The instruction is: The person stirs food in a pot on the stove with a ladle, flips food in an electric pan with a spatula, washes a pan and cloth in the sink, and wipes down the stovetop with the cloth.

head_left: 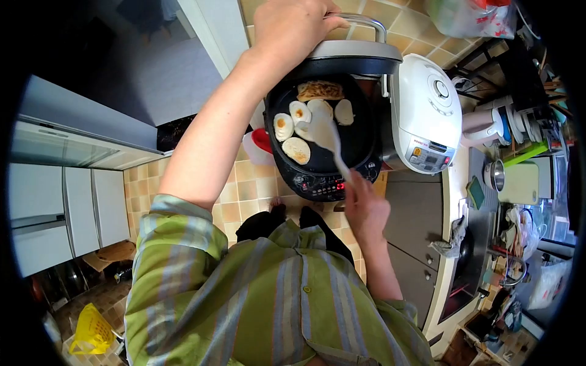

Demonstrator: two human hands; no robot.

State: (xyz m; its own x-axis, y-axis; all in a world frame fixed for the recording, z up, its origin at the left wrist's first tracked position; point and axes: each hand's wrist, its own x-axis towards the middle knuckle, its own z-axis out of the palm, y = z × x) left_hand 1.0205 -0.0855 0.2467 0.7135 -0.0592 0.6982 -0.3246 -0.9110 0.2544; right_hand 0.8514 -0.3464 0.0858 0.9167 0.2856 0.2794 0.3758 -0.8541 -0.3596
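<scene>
My left hand point(299, 23) is closed around the metal handle point(366, 23) of the raised lid point(354, 53) of a round black electric pan point(360, 125). In my right hand point(366, 207) is a pale spatula point(334, 145), its blade blurred low over the middle of the pan. Several small white round cakes lie in the pan, some with browned spots, such as one at the left point(283, 127) and one at the lower left point(296, 150). A browned, flat piece point(320, 91) lies near the hinge side. Red digits glow on the pan's front panel point(323, 186).
A white rice cooker point(427, 110) stands close to the pan's right. Farther right are a dish rack with plates point(519, 122), a metal bowl point(494, 175) and a sink point(467, 250). A red and white container point(261, 143) is at the pan's left edge.
</scene>
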